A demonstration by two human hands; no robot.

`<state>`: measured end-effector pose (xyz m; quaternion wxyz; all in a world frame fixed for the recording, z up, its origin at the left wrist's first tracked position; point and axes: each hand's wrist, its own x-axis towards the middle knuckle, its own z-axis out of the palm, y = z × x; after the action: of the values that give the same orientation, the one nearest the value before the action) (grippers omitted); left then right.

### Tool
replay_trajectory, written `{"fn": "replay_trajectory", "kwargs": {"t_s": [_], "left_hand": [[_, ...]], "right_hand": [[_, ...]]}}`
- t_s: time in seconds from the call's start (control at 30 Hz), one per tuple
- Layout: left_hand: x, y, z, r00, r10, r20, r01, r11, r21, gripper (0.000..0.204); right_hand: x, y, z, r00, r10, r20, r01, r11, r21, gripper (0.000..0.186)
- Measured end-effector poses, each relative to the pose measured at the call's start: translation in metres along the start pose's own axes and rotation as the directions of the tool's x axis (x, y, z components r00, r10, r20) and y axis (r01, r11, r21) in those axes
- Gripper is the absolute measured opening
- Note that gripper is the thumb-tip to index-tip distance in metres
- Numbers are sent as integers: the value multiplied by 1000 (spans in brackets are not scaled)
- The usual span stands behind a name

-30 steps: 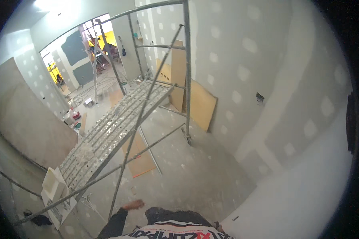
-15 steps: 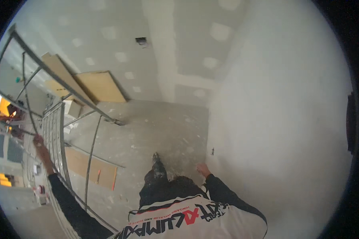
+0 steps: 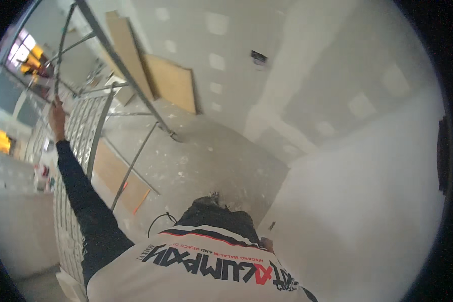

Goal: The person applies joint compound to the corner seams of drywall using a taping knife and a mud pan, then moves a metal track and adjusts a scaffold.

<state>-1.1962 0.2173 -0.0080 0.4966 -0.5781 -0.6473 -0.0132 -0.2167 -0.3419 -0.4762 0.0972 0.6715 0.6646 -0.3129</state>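
My left hand (image 3: 58,121) reaches out at the far left, its fingers closed round a thin tube of a grey metal scaffold frame (image 3: 115,54). Beneath that arm runs the scaffold's perforated metal platform (image 3: 91,121). Only a small part of my right hand (image 3: 268,244) shows, low beside my body and close to the white wall (image 3: 352,211). My shirt hides most of it, so its fingers cannot be made out.
Tan boards (image 3: 171,83) lean on the far wall, which has patches of filler and a dark wall box (image 3: 258,57). A brown sheet (image 3: 117,173) with orange strips lies on the dusty concrete floor (image 3: 206,151). A black cable (image 3: 158,217) loops near my legs.
My view has swung left, so the scaffold and wall appear further right. The left hand keeps its hold on the tube. The right hand has drawn in toward my body, mostly out of sight.
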Motion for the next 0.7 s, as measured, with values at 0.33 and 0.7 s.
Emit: {"fn": "replay_trajectory", "kwargs": {"t_s": [0.33,0.7], "left_hand": [[54,19,-201,607,-698,379,782,609,-130,70],[48,38,-215,487,-787,378,869,478,-124,65]], "right_hand": [[255,-3,-128,913,-409,5,406,903,-140,17],[509,-115,-361,971,-62,232,-148,608,780,13]]}}
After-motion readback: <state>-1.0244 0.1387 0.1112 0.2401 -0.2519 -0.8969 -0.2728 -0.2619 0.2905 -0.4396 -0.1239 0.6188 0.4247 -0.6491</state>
